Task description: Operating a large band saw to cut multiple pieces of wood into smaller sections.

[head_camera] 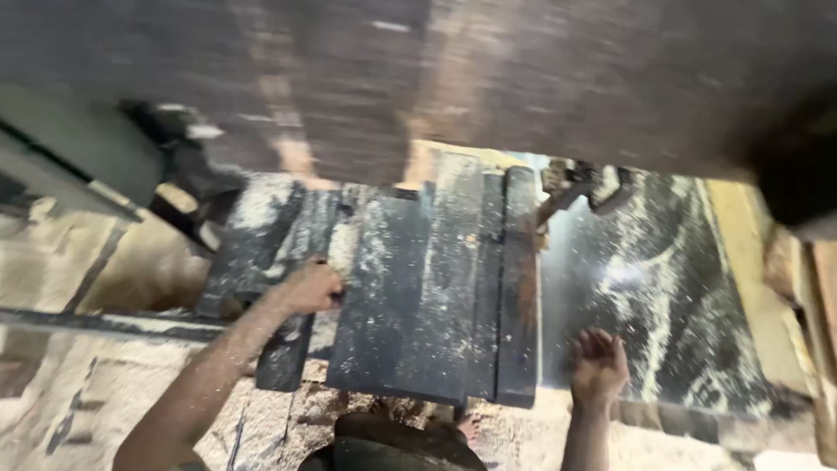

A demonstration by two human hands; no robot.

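Observation:
Several dark, sawdust-dusted wooden planks (418, 288) lie side by side on a saw table. My left hand (309, 286) is curled onto the edge of one narrow dark plank (292, 262) at the left of the stack, gripping it. My right hand (598, 366) hovers open, fingers spread, at the near edge of the metal table top (663, 288), holding nothing. The frame is blurred by motion.
A large brown wooden board (488, 78) fills the top of the view, blurred. Sawdust covers the floor (105, 384) at left. A metal fitting (580, 183) sits at the table's far side. Pale timber (750, 279) lines the right edge.

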